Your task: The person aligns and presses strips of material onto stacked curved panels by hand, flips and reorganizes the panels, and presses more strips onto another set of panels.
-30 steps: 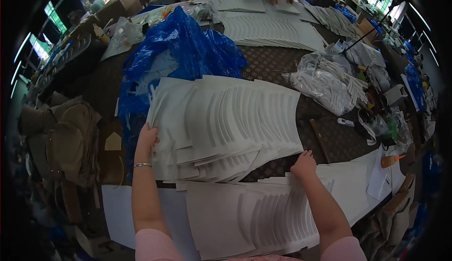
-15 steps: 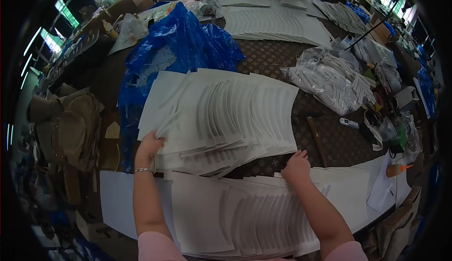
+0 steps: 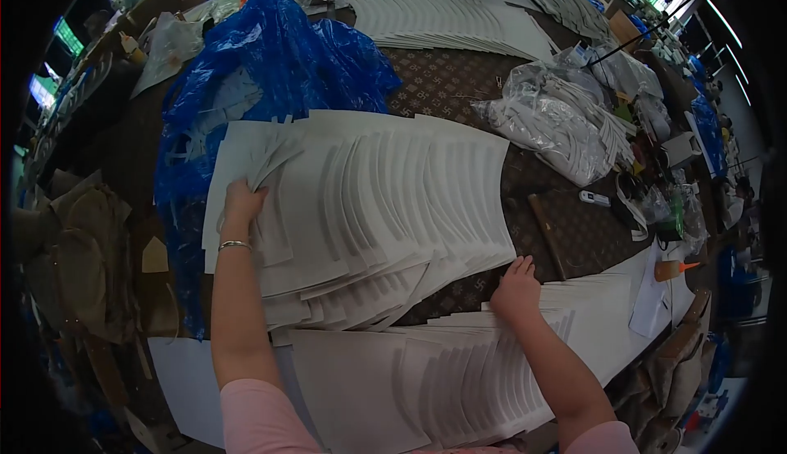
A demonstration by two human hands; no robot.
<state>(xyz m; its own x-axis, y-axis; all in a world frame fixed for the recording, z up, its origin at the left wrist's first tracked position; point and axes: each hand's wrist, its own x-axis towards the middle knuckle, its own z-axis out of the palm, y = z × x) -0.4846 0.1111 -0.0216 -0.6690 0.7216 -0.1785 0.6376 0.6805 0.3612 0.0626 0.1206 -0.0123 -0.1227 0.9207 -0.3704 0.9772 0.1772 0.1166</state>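
My left hand, with a metal bangle at the wrist, is closed on thin pale strips at the left part of a fanned stack of pale sheets. My right hand is at the stack's lower right corner, its fingers bent together at the edge; whether they pinch a sheet is too small to tell. Below, nearest my body, a second fanned row of sheets lies partly under my right forearm. Behind the first stack sits a crumpled blue plastic bag.
A clear bag of pale strips lies at the right, near a wooden stick, a small white device and an orange-tipped bottle. Brown pieces are piled at left. More fanned sheets lie at the back.
My left hand has moved up along the left side of the stack with the strips. My right hand has stayed near the lower right corner. The view has shifted.
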